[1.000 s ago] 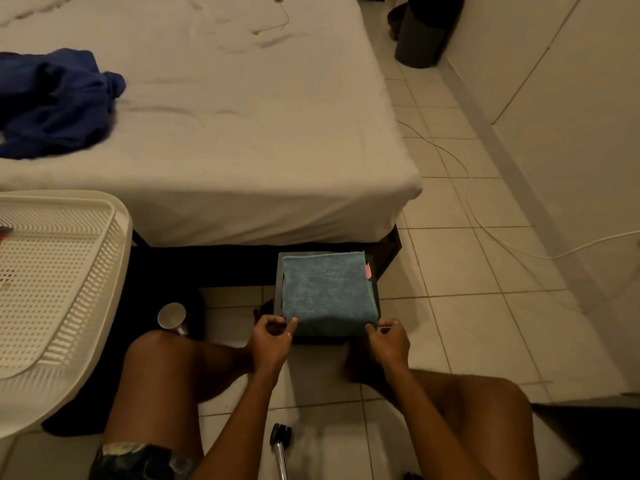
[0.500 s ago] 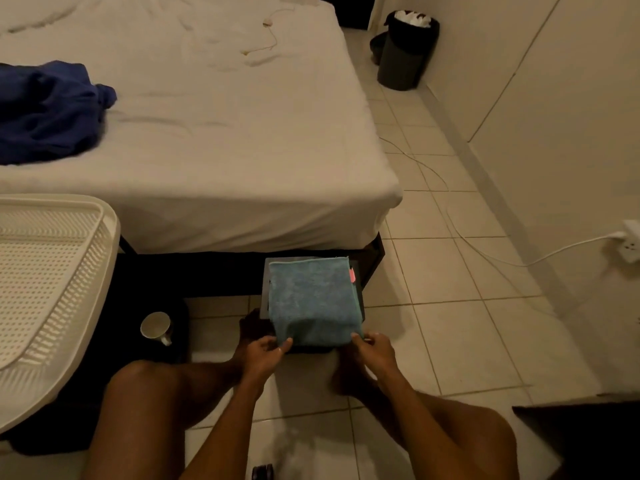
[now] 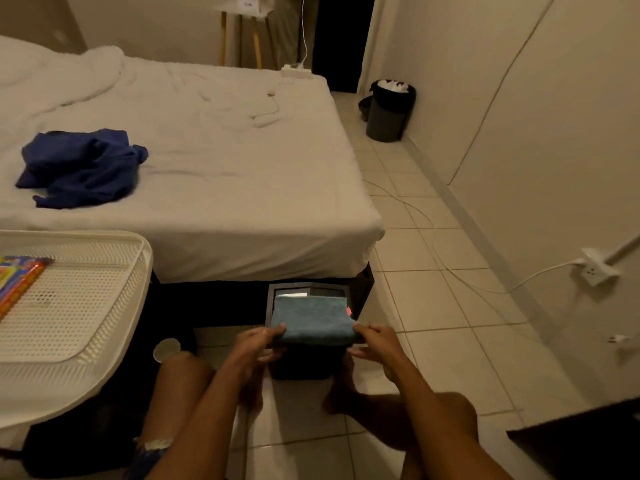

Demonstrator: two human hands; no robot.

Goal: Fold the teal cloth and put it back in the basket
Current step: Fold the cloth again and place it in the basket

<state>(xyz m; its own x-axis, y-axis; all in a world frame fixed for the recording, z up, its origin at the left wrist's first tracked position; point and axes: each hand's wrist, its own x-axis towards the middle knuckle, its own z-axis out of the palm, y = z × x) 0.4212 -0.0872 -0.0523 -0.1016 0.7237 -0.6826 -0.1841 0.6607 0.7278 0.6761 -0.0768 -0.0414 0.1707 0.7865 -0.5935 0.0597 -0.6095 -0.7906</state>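
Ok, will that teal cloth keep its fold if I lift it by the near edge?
Probably floppy: the cloth drapes over the near rim of the basket between the left hand and right hand. Likely light, since fingertip pinches hold it. The fuzzy weave should grip, not slip.

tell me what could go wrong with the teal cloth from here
The left hand and right hand pinch only the near corners of the teal cloth, so its far edge may sag and unfold. It looks about as wide as the dark basket under it, so it could catch on the rim.
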